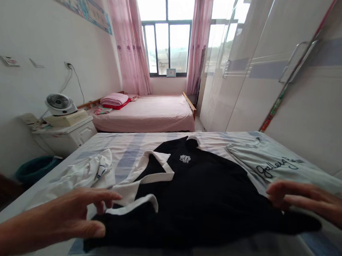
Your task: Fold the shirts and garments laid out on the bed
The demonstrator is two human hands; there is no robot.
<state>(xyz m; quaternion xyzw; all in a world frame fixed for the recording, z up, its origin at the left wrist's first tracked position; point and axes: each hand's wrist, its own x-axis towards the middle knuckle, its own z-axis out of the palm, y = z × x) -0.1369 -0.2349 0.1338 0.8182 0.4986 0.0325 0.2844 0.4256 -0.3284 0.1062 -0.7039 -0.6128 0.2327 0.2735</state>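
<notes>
The left hand is spread open with fingers extended, hovering at the near-left part of the bed, fingertips just beside the white-trimmed sleeve of the black polo shirt; it grips nothing. The right hand is flat and open, fingers resting on the shirt's opposite side near the bed's right edge. The shirt lies spread across the middle of the bed, collar toward the far edge. A crumpled white garment lies at the left, a grey lettered T-shirt at the right.
</notes>
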